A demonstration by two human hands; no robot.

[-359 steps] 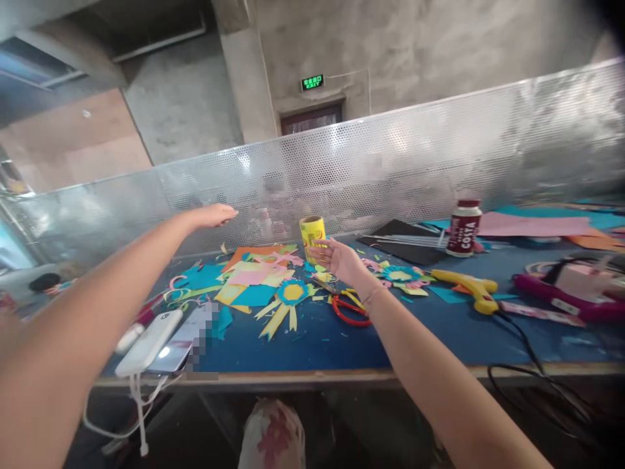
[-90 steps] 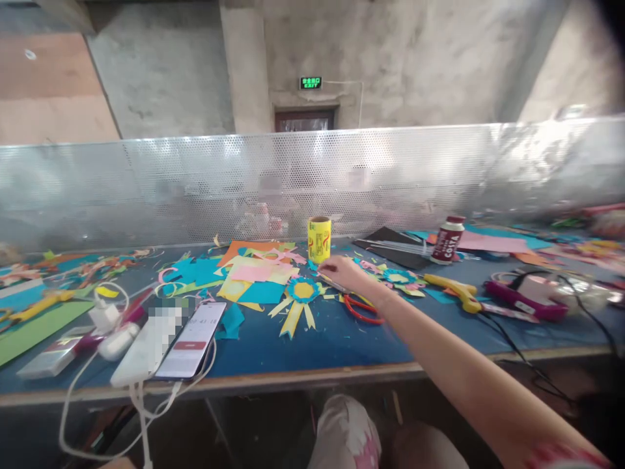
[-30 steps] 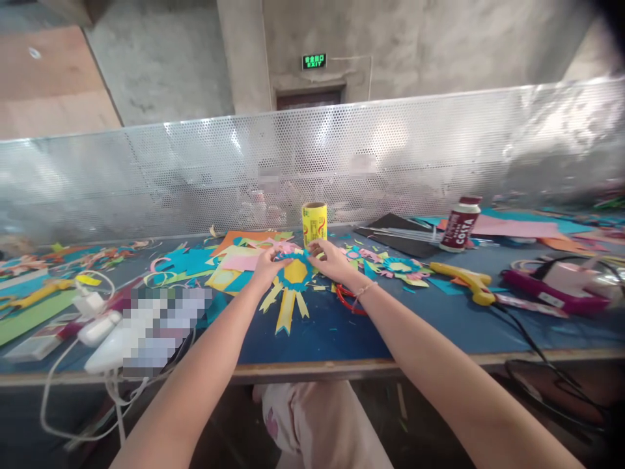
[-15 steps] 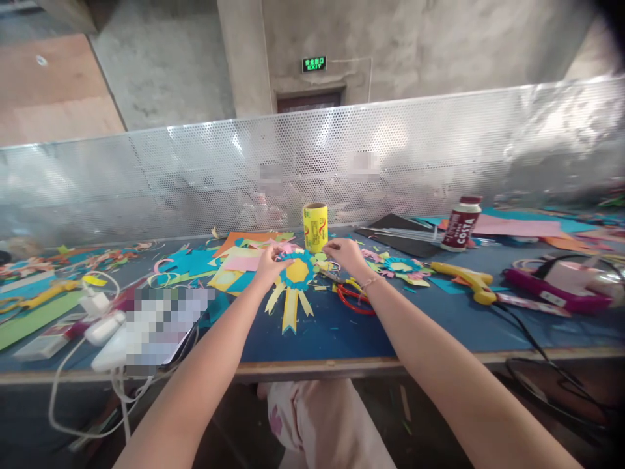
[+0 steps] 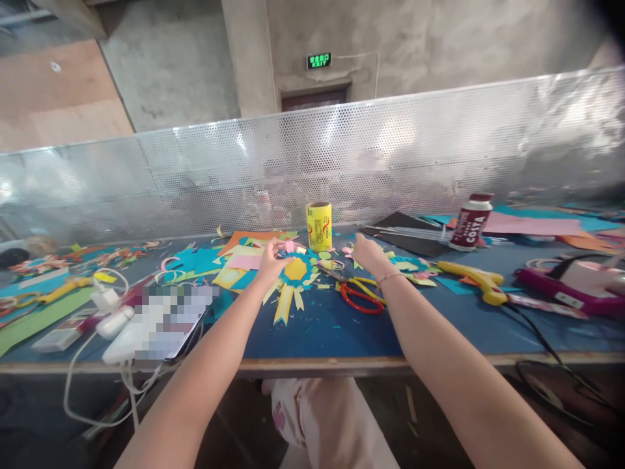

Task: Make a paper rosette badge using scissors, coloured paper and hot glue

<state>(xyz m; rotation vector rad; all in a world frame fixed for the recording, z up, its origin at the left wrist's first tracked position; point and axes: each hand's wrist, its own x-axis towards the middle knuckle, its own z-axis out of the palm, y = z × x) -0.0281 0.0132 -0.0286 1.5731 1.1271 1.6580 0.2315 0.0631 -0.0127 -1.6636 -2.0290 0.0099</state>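
A blue paper rosette [image 5: 295,270] with a yellow centre and yellow-blue ribbon tails lies on the blue table [image 5: 439,329]. My left hand [image 5: 270,259] rests at the rosette's upper left edge, fingertips pinched on a small pink paper piece [image 5: 289,246]. My right hand [image 5: 367,254] hovers right of the rosette, near pink scraps [image 5: 347,249]. Its fingers are bunched together, and what they hold, if anything, is hidden. Red-and-yellow-handled scissors [image 5: 360,294] lie just below my right wrist.
A yellow tape roll [image 5: 319,226] stands behind the rosette. Coloured paper sheets [image 5: 239,264] lie to the left. A Costa bottle [image 5: 471,220], a yellow glue gun [image 5: 471,281] and a pink device [image 5: 569,296] sit to the right. A phone [image 5: 170,312], a power bank [image 5: 120,335] and cables are front left. A perforated metal screen [image 5: 415,156] backs the table.
My right hand has left the rosette's right edge and moved right toward the pink scraps. My left hand stays at the rosette's upper left. The view has shifted slightly.
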